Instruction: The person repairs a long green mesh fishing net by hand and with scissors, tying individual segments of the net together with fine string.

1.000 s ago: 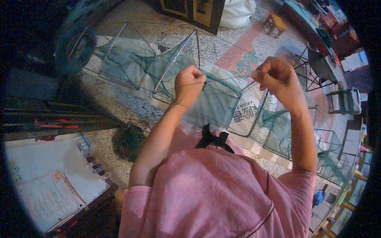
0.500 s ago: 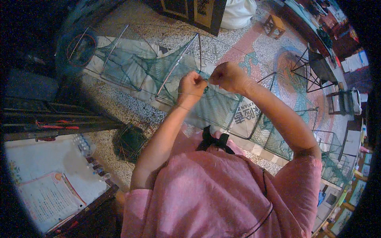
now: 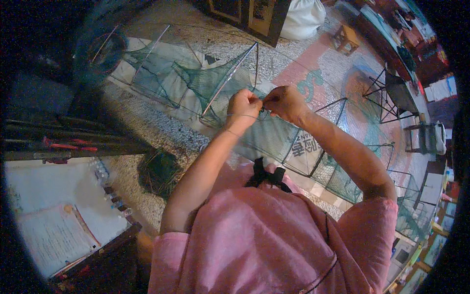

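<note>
A long green net trap (image 3: pixel 196 83) on square wire frames stretches across the speckled floor from upper left to lower right. My left hand (image 3: pixel 243 105) is closed on the netting at a wire frame (image 3: pixel 230 78) in the middle. My right hand (image 3: pixel 283 102) is right beside it, fingertips touching the left hand's, pinching a thin thread or the mesh at the same spot. What exactly sits between the right fingers is too small to tell. My pink garment (image 3: pixel 264 235) fills the lower middle of the view.
A dark bundle of net (image 3: pixel 159 169) lies on the floor by my left side. A table with an open notebook (image 3: pixel 54 235) is at lower left. A white sack (image 3: pixel 301 19), a small wooden stool (image 3: pixel 348 36) and a black folding stand (image 3: pixel 391 93) stand further off.
My right hand, stretched far out to the right a second ago, has come in to meet my left hand at the netting. The left hand stayed nearly still.
</note>
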A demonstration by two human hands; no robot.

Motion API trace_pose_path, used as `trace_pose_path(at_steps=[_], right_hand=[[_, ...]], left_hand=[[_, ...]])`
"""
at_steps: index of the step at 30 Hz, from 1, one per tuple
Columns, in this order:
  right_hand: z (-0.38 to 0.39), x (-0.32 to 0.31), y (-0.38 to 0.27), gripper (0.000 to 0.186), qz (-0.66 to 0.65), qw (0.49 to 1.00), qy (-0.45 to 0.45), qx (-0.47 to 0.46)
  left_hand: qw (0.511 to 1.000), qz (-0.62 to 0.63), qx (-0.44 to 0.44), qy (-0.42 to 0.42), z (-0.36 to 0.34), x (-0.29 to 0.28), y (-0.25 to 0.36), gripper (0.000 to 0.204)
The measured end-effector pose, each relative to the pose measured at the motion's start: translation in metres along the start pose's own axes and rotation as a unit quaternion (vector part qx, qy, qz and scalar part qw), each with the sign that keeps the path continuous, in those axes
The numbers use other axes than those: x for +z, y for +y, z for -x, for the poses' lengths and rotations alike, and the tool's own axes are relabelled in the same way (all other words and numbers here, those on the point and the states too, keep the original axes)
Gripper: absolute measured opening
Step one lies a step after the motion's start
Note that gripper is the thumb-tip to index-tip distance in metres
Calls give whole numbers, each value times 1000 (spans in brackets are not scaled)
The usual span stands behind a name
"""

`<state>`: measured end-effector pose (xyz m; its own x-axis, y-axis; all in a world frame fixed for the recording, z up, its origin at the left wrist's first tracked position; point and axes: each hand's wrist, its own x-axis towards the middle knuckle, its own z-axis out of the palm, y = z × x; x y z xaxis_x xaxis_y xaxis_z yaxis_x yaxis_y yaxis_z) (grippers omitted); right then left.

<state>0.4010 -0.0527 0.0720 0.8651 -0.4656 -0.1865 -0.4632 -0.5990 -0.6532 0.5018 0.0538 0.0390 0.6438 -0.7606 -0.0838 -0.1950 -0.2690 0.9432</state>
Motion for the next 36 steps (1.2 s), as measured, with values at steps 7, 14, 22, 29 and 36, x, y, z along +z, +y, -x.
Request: trace_pose_path(at_steps=[7,14,22,29,36], right_hand=[[-5,15,12,20,46,988,96,-112],[-11,17,3,19,-39,999,13,-6],[-5,17,-9,20,-41,998,28,-41],[1,3,-34,13,18,990,79,-113],[-8,3,-26,15,-27,986,96,-133]], left_hand=[[999,-41,8,-2,-2,-1,-7,17],[996,-17,77,-33,8,-9,3,13],[987,-24,153,42,14,-8,0,16],[960,82,211,163,12,-6,-1,8],[951,119,209,196,12,0,0,9]])
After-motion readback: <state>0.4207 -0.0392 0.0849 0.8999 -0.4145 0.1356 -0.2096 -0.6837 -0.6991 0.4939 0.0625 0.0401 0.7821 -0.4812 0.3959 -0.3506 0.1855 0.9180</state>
